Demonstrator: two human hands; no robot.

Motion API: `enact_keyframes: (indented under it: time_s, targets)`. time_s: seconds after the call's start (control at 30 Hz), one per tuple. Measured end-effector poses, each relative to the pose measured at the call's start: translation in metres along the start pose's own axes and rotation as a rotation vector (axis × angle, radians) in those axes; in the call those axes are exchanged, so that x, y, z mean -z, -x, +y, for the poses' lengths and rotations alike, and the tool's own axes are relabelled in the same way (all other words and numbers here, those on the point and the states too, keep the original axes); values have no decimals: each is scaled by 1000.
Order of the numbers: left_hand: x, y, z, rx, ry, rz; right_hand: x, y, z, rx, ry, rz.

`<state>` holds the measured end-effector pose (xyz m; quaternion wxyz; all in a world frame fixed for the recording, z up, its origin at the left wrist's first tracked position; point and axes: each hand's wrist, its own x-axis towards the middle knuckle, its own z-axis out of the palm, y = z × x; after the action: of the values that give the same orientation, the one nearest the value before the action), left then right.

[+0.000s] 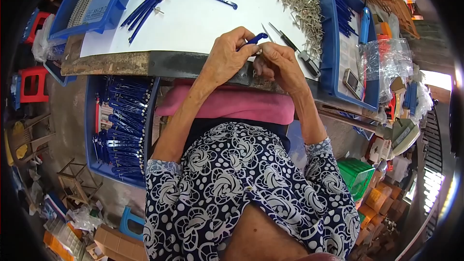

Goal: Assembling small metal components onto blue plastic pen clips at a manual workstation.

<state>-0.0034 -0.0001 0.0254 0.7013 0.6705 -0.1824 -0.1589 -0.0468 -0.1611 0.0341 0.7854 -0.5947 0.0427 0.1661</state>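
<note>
From the head view, our left hand point(226, 60) pinches a blue plastic strip point(254, 39) at the counter point(193, 19) edge, while our right hand point(278, 63) closes against its end. The small piece between our fingertips could slip and drop into our lap, since the grip is fine.

— How are the arms set?

— Both bare forearms come up from the lower edge and angle inward, elbows bent and spread wide, wrists nearly meeting near the middle.

— And the left hand point(227, 58)?

— Knuckles up, fingers curled shut in a pinch, thumb side turned toward the other hand.

— The right hand point(280, 65)?

— Just beside it, touching at the fingertips, its fingers bent inward and closed, wrist slightly cocked.
</note>
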Motion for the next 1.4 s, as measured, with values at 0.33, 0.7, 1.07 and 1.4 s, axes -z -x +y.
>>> enact_keyframes:
  time_s: [0.33, 0.7, 1.07, 1.4]
  targets:
    - [2, 1, 5, 112, 37, -37, -12, 1, 2, 228, 462, 315]
    - [5, 4, 14, 157, 149, -91, 5, 0, -5, -39, -50, -20]
    - [9, 0, 14, 149, 427, -143, -3, -2, -16, 318, 477, 219]
    - [20, -7, 48, -21, 273, -241, -5, 10, -20, 373, 940, 172]
